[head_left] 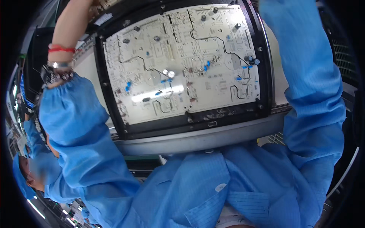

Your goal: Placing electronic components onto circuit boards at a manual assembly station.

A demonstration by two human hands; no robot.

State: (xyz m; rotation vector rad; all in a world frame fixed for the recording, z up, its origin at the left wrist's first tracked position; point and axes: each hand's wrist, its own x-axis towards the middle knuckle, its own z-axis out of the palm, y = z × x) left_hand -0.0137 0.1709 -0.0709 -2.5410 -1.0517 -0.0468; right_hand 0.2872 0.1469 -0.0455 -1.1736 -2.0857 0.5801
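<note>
A pale circuit board [213, 89] lies in a black frame carrier [159, 131] in front of me. Small black and silver cylindrical capacitors [238, 26] and several blue components [206, 66] stand up from the board. My left forearm [72, 28], bare above a blue sleeve, reaches past the carrier's far left corner. Its hand lies beyond the upper edge of the view. Along the carrier's right side stretches my right arm [300, 38] in its blue sleeve, and that hand is also cut off at the top. What either hand touches is hidden.
A grey metal rail [205, 135] runs along the carrier's near side, close to my body. At the lower left is another person in a blue cap [22, 178] and blue clothing. A dark grille [344, 57] stands at the far right.
</note>
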